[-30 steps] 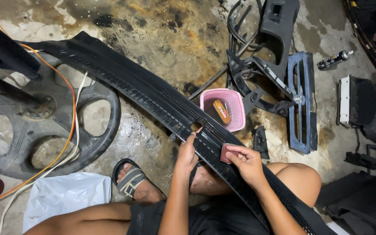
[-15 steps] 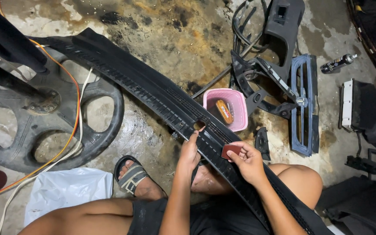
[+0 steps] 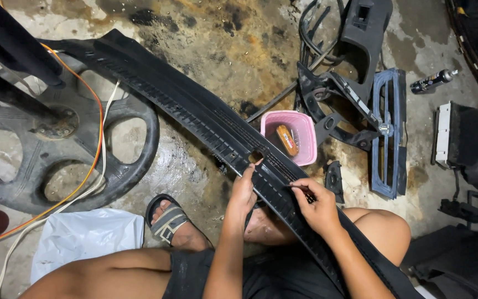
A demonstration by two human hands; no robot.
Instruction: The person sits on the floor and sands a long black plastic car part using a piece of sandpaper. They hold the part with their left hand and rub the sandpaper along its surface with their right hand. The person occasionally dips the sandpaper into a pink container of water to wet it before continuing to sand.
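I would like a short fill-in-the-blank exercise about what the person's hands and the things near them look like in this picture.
1. Both hands rest on a long ____ plastic panel lying across the person's lap.
2. Behind the panel stands a small ____ basket.
3. The left hand touches the panel just below a ____ in it.
4. The person's foot wears a ____.

Missing words: black; pink; hole; sandal

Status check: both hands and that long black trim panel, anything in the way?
Left hand steadying long black trim panel. Right hand pinching something small against panel. Pink basket beside it, not in the way.
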